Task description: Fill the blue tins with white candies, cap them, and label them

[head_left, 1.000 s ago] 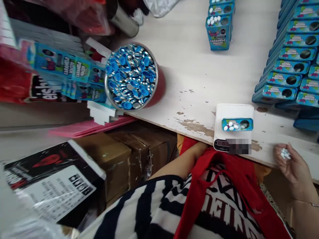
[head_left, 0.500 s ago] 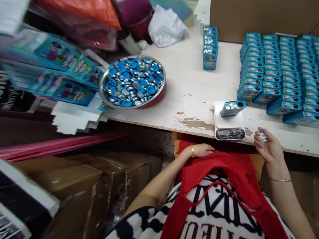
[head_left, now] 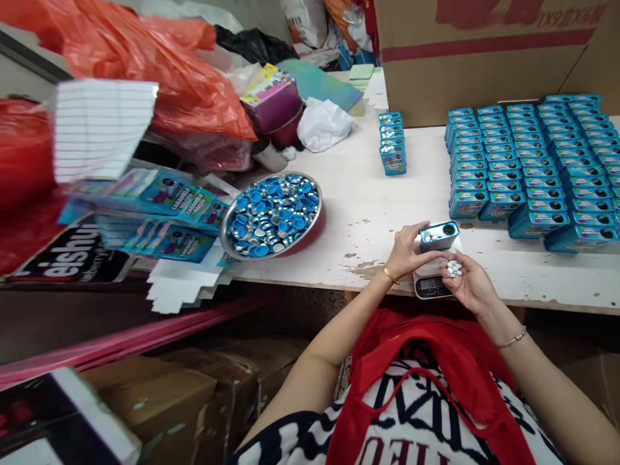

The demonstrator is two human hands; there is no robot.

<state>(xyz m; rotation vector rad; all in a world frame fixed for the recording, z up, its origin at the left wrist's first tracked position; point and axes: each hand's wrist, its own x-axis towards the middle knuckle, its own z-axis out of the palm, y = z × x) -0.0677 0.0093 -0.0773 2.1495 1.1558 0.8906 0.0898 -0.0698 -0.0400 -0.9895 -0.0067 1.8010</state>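
Note:
A blue tin [head_left: 438, 237] with white candies on its top stands on the small white scale [head_left: 433, 288], whose dark display faces me. My left hand [head_left: 408, 253] is at the tin's left end, its fingers behind the corner and its thumb stretched along the front. Just in front and to the right, my right hand [head_left: 469, 281] is cupped palm up around several white candies [head_left: 454, 268]. Its fingertips are close to the tin and my left thumb; whether they touch is unclear.
Rows of blue tins [head_left: 508, 171] fill the right of the table [head_left: 349, 213]. A short row of candy-topped tins [head_left: 393, 159] stands farther back. On the left are a bowl of blue and silver lids [head_left: 276, 216] and stacked blue cartons [head_left: 179, 242]. A large cardboard box [head_left: 421, 84] borders the back.
My left hand has risen from my lap to the tin on the scale. My right hand has moved left with the candies, close to the tin. The head view has shifted.

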